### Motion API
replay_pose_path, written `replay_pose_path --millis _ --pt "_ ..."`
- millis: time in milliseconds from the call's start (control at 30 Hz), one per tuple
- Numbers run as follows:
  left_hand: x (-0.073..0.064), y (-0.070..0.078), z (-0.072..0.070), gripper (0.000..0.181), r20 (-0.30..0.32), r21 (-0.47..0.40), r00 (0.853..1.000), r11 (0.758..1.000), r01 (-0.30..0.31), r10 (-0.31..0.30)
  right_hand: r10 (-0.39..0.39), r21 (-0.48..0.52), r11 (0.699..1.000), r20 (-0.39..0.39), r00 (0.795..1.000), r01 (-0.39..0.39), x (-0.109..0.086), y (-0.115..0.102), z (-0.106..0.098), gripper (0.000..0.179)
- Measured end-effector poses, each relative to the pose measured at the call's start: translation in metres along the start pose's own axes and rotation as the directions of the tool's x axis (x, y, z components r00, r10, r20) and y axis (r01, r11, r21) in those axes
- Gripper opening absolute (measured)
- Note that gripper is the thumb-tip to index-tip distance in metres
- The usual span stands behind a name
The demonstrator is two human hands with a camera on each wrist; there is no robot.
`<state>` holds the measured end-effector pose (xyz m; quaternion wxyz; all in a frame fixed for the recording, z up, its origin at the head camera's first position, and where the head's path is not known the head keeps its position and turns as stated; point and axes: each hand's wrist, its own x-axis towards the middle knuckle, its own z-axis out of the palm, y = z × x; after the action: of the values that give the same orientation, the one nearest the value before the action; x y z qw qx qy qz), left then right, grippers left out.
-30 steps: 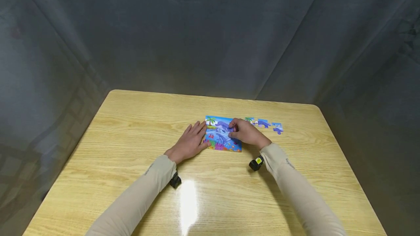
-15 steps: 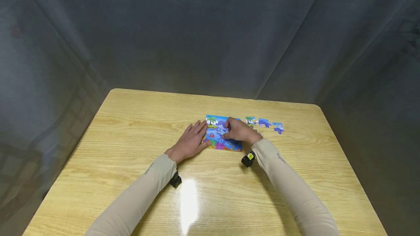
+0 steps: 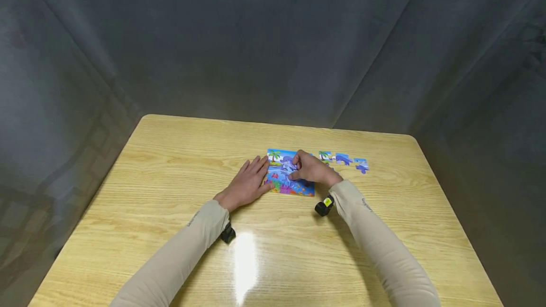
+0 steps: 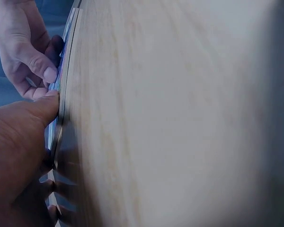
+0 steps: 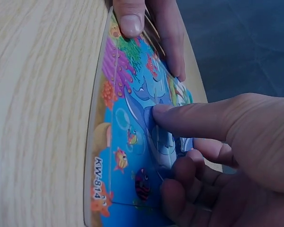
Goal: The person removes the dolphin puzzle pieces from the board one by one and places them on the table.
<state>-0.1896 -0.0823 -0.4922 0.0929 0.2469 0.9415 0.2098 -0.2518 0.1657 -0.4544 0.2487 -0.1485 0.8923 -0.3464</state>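
A jigsaw puzzle board (image 3: 281, 187) with a dolphin and sea picture lies on the table. My left hand (image 3: 245, 186) rests along its left edge, fingers extended and thumb on the lower left corner. Over the right half of the board, my right hand (image 3: 315, 169) curls its thumb and fingers around a blue puzzle piece (image 5: 150, 117) at the dolphin picture. The right wrist view shows the thumb on this piece; the fingers hide much of its far side. Seen edge-on in the left wrist view, the board (image 4: 63, 78) has both hands at it.
Loose puzzle pieces lie right of the board: one with a palm tree (image 3: 324, 156), one with a dolphin (image 3: 343, 159) and one in blue and white (image 3: 361, 166). More pieces are partly hidden behind the right hand. Grey curtains (image 3: 264, 46) surround the wooden table (image 3: 192, 146).
My right hand has shifted a little left over the board, then stayed nearly in place, uncovering pieces behind it. The left hand has not moved.
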Motion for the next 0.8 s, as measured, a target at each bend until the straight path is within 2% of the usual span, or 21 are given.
replay_pose_path --millis 267,500,633,800 --pt "0.000 0.000 -0.001 0.080 0.005 -0.004 1.000 1.000 0.007 -0.007 -0.007 0.101 0.995 -0.006 1.000 0.008 -0.004 0.003 0.000 0.028" --pt "0.000 -0.001 0.000 0.079 0.003 0.006 1.000 1.000 0.001 -0.001 -0.104 0.065 0.992 -0.105 0.989 0.112 -0.008 0.004 0.000 0.008" --pt "0.001 -0.002 0.002 0.079 -0.009 -0.011 1.000 1.000 -0.006 0.006 -0.125 0.114 0.984 -0.128 0.984 0.140 -0.011 0.002 -0.002 0.008" --pt "0.003 -0.008 0.007 0.081 0.009 -0.026 1.000 1.000 0.003 -0.003 -0.130 0.118 0.982 -0.150 0.980 0.148 -0.016 0.000 -0.005 0.011"
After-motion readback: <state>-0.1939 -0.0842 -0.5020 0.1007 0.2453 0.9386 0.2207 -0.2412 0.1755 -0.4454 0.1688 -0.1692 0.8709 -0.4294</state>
